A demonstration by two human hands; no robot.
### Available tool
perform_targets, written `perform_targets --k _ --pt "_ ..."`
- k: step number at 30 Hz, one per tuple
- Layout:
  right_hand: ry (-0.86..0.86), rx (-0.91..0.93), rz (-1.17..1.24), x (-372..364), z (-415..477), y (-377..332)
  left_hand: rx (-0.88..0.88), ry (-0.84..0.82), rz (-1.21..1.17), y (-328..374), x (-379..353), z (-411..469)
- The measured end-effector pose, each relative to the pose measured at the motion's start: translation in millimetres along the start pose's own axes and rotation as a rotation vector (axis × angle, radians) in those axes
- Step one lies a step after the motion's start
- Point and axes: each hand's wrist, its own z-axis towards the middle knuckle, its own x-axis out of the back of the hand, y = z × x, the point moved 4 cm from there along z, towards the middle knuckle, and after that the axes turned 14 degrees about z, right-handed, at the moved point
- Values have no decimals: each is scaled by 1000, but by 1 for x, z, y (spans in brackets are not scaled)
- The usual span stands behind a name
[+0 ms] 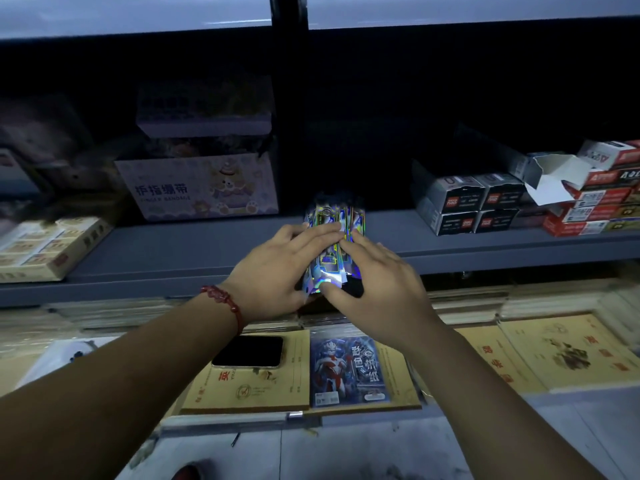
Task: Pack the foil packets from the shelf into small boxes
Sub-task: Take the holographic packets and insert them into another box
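A bundle of shiny holographic foil packets (333, 251) lies at the front edge of the grey shelf (180, 251). My left hand (277, 268), with a red bead bracelet on its wrist, curls around the bundle's left side. My right hand (374, 289) covers the right side, thumb under the lower end, fingers laid over the top. A small dark box seems to sit under the packets' lower end, mostly hidden. More foil packets (341, 211) stand upright just behind on the shelf.
A pastel bear-printed carton (197, 185) stands at the shelf's left, grey and red small boxes (485, 206) at its right, one white box (554, 181) open. Below lie a black phone (247, 351), a blue hero-print pack (348, 370) and tan notebooks (249, 386).
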Motion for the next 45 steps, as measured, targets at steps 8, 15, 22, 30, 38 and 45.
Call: perform_targets --k 8,15,22,30,38,45 --pt "-20 -22 114 1 -9 -7 83 181 75 5 -4 3" --pt "67 -44 190 5 -12 -6 195 256 81 26 -2 3" --pt "167 -29 521 -2 -11 11 186 224 165 37 5 7" --pt "192 -106 865 12 -19 28 103 156 246 47 13 -3" --pt "96 89 99 19 -27 21 -74 248 289 72 33 -35" --pt "70 411 -171 18 -19 -6 -252 134 121 73 73 -49"
